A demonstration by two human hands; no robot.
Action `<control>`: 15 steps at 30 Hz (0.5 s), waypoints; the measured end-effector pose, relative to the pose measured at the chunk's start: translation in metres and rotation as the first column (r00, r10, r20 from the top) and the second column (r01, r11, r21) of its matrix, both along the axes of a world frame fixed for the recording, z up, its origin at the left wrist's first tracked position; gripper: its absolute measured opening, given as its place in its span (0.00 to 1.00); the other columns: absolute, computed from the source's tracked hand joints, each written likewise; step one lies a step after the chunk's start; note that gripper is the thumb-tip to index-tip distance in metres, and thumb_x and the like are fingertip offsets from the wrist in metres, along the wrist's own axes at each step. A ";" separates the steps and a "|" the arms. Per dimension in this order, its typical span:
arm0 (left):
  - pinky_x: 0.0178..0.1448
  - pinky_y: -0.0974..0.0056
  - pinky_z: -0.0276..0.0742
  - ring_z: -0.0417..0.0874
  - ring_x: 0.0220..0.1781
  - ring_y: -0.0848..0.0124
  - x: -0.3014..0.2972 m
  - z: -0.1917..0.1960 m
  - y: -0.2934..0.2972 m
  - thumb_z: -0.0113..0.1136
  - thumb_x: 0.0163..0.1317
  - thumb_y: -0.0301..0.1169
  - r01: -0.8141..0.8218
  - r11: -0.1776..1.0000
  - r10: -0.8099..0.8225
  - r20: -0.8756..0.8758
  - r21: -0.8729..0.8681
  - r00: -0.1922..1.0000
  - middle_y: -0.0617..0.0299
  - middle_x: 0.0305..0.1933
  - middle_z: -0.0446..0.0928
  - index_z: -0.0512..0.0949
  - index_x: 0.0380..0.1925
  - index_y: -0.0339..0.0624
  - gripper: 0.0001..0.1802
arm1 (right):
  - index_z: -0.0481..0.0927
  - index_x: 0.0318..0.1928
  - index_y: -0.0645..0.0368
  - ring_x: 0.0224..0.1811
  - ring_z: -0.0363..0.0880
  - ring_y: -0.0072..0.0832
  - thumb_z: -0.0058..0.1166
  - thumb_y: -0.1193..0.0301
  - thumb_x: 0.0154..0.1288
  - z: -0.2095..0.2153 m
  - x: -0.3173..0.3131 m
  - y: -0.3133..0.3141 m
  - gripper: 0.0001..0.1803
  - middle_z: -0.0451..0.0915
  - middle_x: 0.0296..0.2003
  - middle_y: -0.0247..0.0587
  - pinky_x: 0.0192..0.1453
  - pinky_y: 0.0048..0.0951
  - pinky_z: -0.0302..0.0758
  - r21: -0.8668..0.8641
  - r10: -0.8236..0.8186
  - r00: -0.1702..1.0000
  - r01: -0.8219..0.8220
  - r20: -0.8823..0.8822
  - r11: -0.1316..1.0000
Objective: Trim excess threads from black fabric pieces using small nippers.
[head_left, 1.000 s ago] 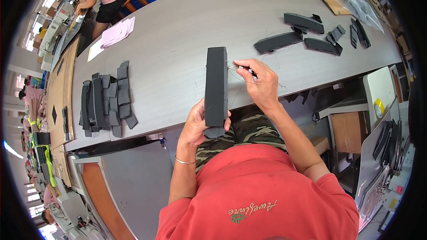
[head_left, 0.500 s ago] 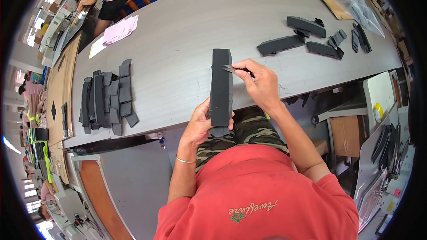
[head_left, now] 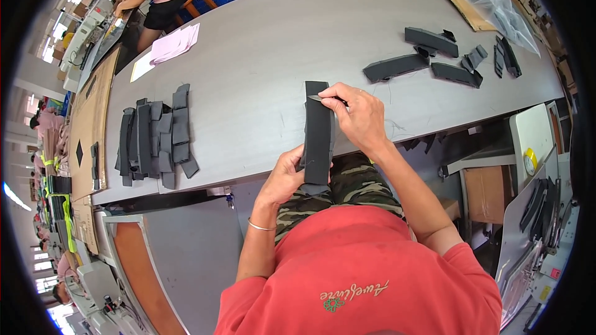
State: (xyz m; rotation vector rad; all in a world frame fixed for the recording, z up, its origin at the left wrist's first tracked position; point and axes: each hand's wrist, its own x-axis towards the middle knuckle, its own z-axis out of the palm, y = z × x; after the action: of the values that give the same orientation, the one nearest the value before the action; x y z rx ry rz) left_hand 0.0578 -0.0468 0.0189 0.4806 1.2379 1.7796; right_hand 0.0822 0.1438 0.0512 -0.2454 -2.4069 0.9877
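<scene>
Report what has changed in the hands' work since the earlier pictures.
The dark strip has shifted slightly right and toward the body. The pointed tool in the right hand has gone from the strip's right edge to across its far end. Nothing was newly grasped or released: the left hand still holds the strip. The left stack and right-hand loose pieces keep their arrangement.

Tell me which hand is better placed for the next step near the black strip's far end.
Probably the right hand: it holds a pointed tool there, while the left hand grips the black strip nearer the body.
</scene>
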 end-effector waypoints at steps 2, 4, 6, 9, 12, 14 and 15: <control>0.40 0.66 0.79 0.82 0.34 0.69 0.001 -0.003 -0.001 0.60 0.56 0.20 0.027 0.996 -0.038 -0.123 -0.091 0.992 0.58 0.37 0.79 0.72 0.45 0.35 0.16 | 0.83 0.38 0.55 0.27 0.78 0.25 0.57 0.70 0.61 -0.004 0.000 0.002 0.06 0.82 0.28 0.34 0.33 0.24 0.72 -0.060 -0.012 0.999 0.015 0.034 0.998; 0.39 0.67 0.79 0.81 0.33 0.70 0.005 0.002 0.001 0.60 0.56 0.20 -0.049 0.995 0.040 -0.098 -0.089 0.994 0.57 0.37 0.78 0.72 0.45 0.35 0.16 | 0.82 0.40 0.53 0.30 0.79 0.27 0.57 0.69 0.60 -0.006 -0.002 0.005 0.07 0.83 0.29 0.36 0.33 0.25 0.71 -0.288 -0.021 1.000 0.020 -0.001 0.957; 0.39 0.67 0.78 0.81 0.33 0.70 0.006 0.009 0.004 0.59 0.57 0.20 -0.136 0.987 0.130 -0.074 -0.089 0.989 0.57 0.37 0.78 0.72 0.45 0.35 0.15 | 0.82 0.41 0.55 0.30 0.77 0.23 0.57 0.70 0.61 -0.008 0.004 0.007 0.08 0.82 0.29 0.35 0.34 0.23 0.71 -0.360 -0.003 0.999 -0.016 -0.051 0.933; 0.36 0.66 0.75 0.78 0.30 0.69 -0.003 0.013 0.008 0.59 0.58 0.22 -0.337 0.942 0.336 0.066 -0.002 0.940 0.57 0.36 0.76 0.71 0.44 0.35 0.14 | 0.81 0.44 0.59 0.31 0.72 0.16 0.57 0.71 0.63 -0.003 0.018 0.002 0.10 0.80 0.30 0.31 0.36 0.21 0.69 -0.496 0.051 0.995 -0.085 -0.082 0.864; 0.34 0.65 0.71 0.74 0.29 0.68 -0.011 0.003 0.008 0.60 0.59 0.24 -0.428 0.889 0.400 0.178 0.166 0.899 0.57 0.36 0.75 0.70 0.44 0.36 0.14 | 0.79 0.48 0.58 0.36 0.73 0.18 0.59 0.73 0.60 -0.003 0.036 -0.005 0.15 0.79 0.36 0.31 0.39 0.22 0.70 -0.554 0.238 0.971 -0.199 -0.001 0.808; 0.35 0.66 0.74 0.76 0.32 0.71 -0.010 -0.001 0.007 0.58 0.61 0.24 -0.441 0.882 0.413 0.178 0.165 0.893 0.59 0.36 0.74 0.69 0.46 0.36 0.14 | 0.78 0.50 0.57 0.37 0.73 0.21 0.60 0.73 0.58 0.003 0.040 -0.019 0.18 0.78 0.38 0.33 0.39 0.24 0.71 -0.482 0.302 0.950 -0.301 -0.077 0.823; 0.36 0.67 0.76 0.78 0.34 0.73 -0.009 -0.002 0.006 0.57 0.63 0.24 -0.449 0.879 0.420 0.183 0.163 0.889 0.61 0.36 0.74 0.69 0.47 0.37 0.13 | 0.78 0.52 0.55 0.39 0.74 0.23 0.61 0.74 0.56 0.005 0.040 -0.026 0.20 0.77 0.40 0.34 0.40 0.26 0.72 -0.401 0.362 0.921 -0.388 -0.142 0.830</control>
State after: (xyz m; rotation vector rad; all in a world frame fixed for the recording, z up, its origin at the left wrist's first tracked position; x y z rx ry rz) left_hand 0.0484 -0.0406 0.0168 0.1840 1.1302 2.2954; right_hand 0.1226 0.1181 0.0559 0.1194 -2.2009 1.6754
